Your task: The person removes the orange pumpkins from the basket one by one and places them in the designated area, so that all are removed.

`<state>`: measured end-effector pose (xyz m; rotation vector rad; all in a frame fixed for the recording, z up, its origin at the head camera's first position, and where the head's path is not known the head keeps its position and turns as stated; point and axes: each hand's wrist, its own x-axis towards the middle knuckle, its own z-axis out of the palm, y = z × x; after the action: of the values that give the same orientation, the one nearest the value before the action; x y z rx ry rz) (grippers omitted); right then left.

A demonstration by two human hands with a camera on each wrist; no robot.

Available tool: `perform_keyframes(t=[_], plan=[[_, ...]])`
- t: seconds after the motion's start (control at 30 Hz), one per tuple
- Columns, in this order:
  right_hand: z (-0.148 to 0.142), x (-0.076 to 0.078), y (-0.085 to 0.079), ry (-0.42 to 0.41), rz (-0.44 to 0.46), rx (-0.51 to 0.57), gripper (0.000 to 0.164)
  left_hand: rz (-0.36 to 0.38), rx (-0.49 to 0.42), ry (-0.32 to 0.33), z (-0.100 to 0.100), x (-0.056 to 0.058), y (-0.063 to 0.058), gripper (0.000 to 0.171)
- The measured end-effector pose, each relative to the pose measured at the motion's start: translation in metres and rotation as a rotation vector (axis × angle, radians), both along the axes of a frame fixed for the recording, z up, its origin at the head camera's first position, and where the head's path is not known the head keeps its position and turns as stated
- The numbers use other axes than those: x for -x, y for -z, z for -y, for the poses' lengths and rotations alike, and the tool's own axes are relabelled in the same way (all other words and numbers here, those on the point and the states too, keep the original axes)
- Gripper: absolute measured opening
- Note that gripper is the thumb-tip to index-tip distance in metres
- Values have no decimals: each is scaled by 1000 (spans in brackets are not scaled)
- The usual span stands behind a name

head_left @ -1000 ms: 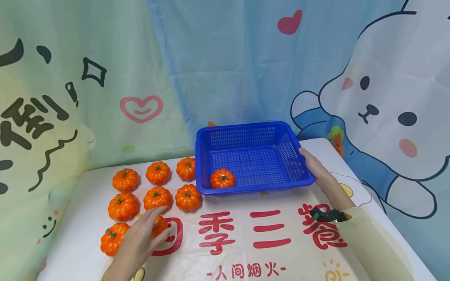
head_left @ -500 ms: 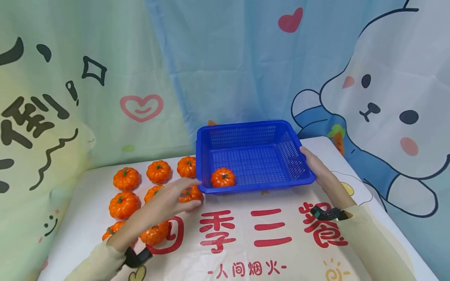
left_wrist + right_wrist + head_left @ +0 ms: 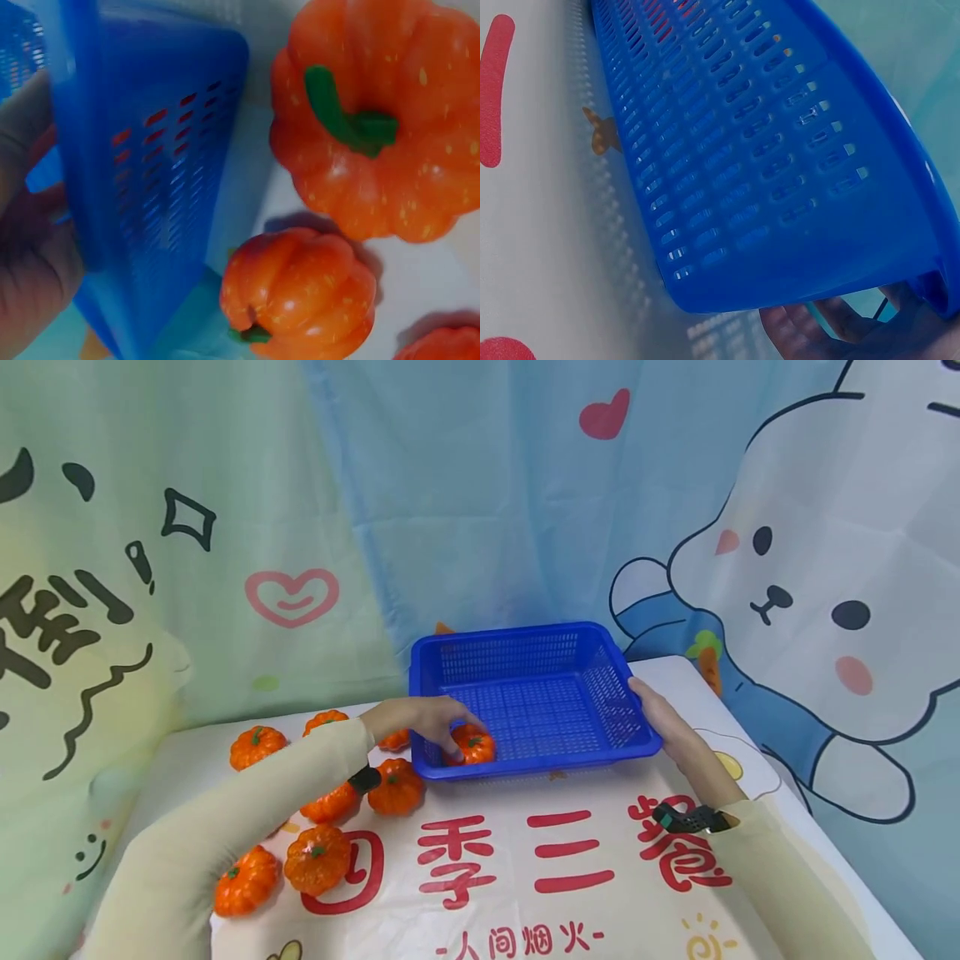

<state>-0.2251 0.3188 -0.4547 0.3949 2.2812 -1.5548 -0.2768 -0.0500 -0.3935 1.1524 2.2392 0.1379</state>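
The blue plastic basket (image 3: 536,764) sits tilted at the back of the table, and my right hand (image 3: 663,714) grips its right rim. In the right wrist view, the fingers (image 3: 847,322) curl beneath that rim. My left hand (image 3: 435,718) reaches over the basket's left rim, its fingers and thumb around a small orange toy pumpkin (image 3: 476,746) in the front left corner. Much of that pumpkin is hidden in the left wrist view, where the left hand (image 3: 34,277) is behind the basket wall. Just outside lies another orange pumpkin (image 3: 300,292).
Several orange pumpkins, including a front one (image 3: 318,858) and a left one (image 3: 246,883), lie left of the basket. The left sleeve (image 3: 247,818) crosses above them. A printed curtain (image 3: 480,527) hangs behind the table (image 3: 525,877).
My left hand has moved from the pumpkins at left, up and right, into the basket and onto the pumpkin there. The right hand stays on the rim; the head view shifts slightly.
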Motion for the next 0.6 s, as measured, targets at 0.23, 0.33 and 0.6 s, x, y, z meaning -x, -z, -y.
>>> perform_keyframes(t=[0.23, 0.33, 0.6], plan=[[-1, 2, 0, 7, -6, -11, 82, -7, 66, 24, -9, 8, 8, 66], [-1, 1, 0, 1, -2, -19, 83, -15, 79, 10, -10, 8, 8, 67], [2, 0, -1, -7, -1, -1, 81, -45, 21, 35, -7, 0, 9, 62]])
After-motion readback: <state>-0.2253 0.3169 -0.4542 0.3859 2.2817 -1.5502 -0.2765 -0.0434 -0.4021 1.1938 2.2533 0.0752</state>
